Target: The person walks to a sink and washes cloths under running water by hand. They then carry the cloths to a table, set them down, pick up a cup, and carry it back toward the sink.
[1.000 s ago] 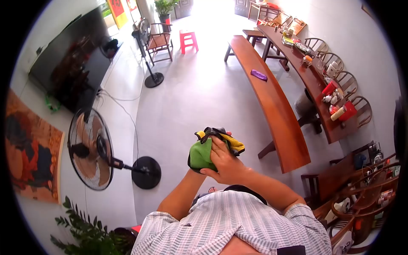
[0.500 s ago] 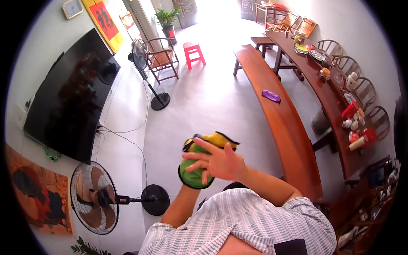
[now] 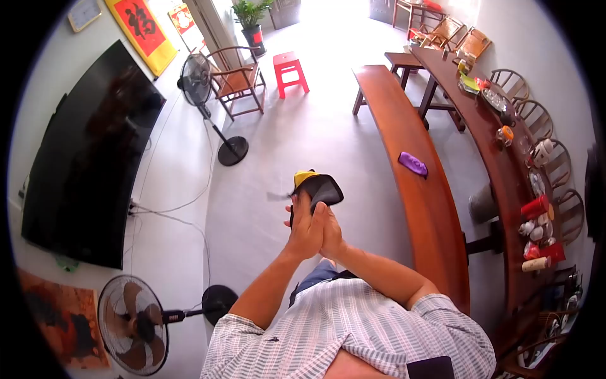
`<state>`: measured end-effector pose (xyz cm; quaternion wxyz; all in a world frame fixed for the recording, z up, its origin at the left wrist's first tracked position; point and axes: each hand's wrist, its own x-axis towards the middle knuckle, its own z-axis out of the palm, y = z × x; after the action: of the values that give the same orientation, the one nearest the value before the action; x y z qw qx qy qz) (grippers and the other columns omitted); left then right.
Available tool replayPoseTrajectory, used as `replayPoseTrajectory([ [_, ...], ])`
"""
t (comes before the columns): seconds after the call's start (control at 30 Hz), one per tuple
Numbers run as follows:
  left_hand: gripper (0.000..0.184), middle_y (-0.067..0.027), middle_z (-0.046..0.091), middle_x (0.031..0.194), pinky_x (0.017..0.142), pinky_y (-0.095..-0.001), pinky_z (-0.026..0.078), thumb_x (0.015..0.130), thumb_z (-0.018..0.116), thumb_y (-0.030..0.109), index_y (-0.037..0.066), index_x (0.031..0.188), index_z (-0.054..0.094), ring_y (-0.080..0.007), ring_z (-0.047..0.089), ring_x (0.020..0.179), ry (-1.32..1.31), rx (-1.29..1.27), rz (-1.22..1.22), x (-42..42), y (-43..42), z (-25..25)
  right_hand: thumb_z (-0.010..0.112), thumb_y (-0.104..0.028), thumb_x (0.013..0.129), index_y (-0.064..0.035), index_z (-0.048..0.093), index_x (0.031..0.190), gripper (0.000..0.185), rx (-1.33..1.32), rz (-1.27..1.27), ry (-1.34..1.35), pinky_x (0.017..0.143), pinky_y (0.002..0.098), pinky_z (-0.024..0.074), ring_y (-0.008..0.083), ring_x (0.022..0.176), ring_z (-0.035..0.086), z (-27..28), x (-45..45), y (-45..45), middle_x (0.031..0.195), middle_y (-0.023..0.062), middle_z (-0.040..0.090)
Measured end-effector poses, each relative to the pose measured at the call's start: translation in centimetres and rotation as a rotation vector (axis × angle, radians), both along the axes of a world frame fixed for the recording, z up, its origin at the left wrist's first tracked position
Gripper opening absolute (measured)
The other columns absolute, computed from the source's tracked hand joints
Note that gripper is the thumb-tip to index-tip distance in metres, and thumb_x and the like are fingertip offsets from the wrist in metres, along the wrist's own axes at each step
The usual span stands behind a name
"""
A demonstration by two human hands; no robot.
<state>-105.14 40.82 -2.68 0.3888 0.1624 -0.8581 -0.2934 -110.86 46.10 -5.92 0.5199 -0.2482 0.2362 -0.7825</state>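
A floppy cloth piece (image 3: 320, 187) with black, grey and yellow faces and a dark edging juts up from between my hands. My left hand (image 3: 304, 228) is closed on its lower part, some fingertips showing at the far left side. Pressed against the left, my right hand (image 3: 331, 232) has its thumb and palm on the near right side of the cloth. Its other fingers are mostly hidden. Both hands are held in front of my body, above the grey floor.
A long wooden bench (image 3: 416, 208) with a purple pouch (image 3: 413, 163) on it runs along my right. Beyond it a dark table (image 3: 470, 120) carries jars and cups. On my left are a television (image 3: 88, 164), two standing fans (image 3: 134, 322) and cables. A red stool (image 3: 290, 74) stands ahead.
My right hand has gone from spread fingers over the cloth to pressing against my left hand. The cloth's green face has turned out of sight and its black-grey part now shows.
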Motion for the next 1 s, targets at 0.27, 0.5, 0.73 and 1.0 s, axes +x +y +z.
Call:
replayPoseTrajectory([
  [0.27,0.038,-0.0240,0.057,0.107,0.087,-0.0416,0.047,0.095,0.063,0.025,-0.007,0.115,0.056,-0.0377,0.057,0.091,-0.083,0.466,-0.373,-10.1,-9.3,7.7,0.040,-0.038,0.099,-0.0005,0.054,0.130,0.051,0.071,0.077,-0.350,0.090,0.0381,0.0547,0.0287,0.105,0.066,-0.1,-17.9,-11.6,0.121,0.0204,0.064],
  [0.5,0.018,-0.0048,0.059,0.103,0.074,-0.0236,0.049,0.095,0.061,0.007,-0.005,0.108,0.062,-0.0122,0.062,0.086,0.377,0.912,-0.452,-20.1,-22.0,8.1,0.046,-0.031,0.100,-0.0038,0.052,0.135,0.045,0.135,0.049,-0.279,0.106,0.0430,0.0465,0.0248,0.122,0.058,-2.0,-21.0,-17.6,0.133,0.0110,0.060],
  [0.73,0.029,-0.0061,0.067,0.104,0.072,-0.0216,0.054,0.086,0.052,-0.006,-0.007,0.111,0.066,-0.0099,0.065,0.092,0.425,1.071,-0.595,-23.9,-30.4,8.6,0.052,-0.048,0.099,-0.0116,0.047,0.142,0.057,0.044,0.123,-0.102,0.101,0.0468,0.0505,0.0272,0.116,0.061,1.9,-28.4,-23.3,0.135,0.0103,0.058],
  [1.0,0.021,-0.0098,0.060,0.107,0.059,-0.0241,0.046,0.079,0.071,-0.004,-0.001,0.099,0.063,-0.0146,0.057,0.069,0.351,0.068,0.204,-38.7,-36.7,6.9,0.044,-0.047,0.102,-0.0069,0.044,0.142,0.056,0.007,0.144,-0.250,0.099,0.0455,0.0509,0.0306,0.113,0.063,0.9,-35.2,-33.5,0.129,0.0136,0.060],
])
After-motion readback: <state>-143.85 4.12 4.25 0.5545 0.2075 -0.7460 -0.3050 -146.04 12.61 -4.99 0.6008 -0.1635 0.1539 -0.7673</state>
